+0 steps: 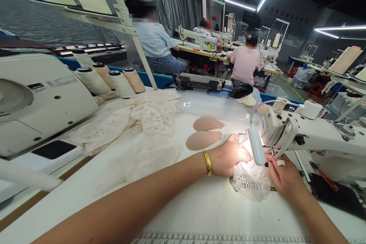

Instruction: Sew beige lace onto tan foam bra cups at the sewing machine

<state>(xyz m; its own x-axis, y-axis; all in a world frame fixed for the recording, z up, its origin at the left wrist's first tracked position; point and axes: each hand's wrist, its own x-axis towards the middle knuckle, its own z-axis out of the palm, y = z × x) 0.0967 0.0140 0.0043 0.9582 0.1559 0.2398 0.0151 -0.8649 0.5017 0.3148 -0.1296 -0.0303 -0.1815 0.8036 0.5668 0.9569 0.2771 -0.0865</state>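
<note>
White lace fabric [251, 181] lies bunched under the lamp beside the sewing machine [314, 129]. My left hand [231, 156], with a gold bangle at the wrist, is closed on the fabric's left side, its fingers pressed into the cloth. On the other side, my right hand [284, 175] is near the needle area at the fabric's right edge; its fingertips are partly hidden by the lamp [256, 146] and machine parts, so its grip is unclear. Two beige pads [203, 140] rest on the table, left of the machine head.
More lace [157, 116] is heaped at the left, near thread cones [121, 84] and another machine [42, 99]. Orange-handled snips [326, 177] lie on a black pad at right. A ruler strip [223, 237] runs along the front edge. People sit at machines beyond.
</note>
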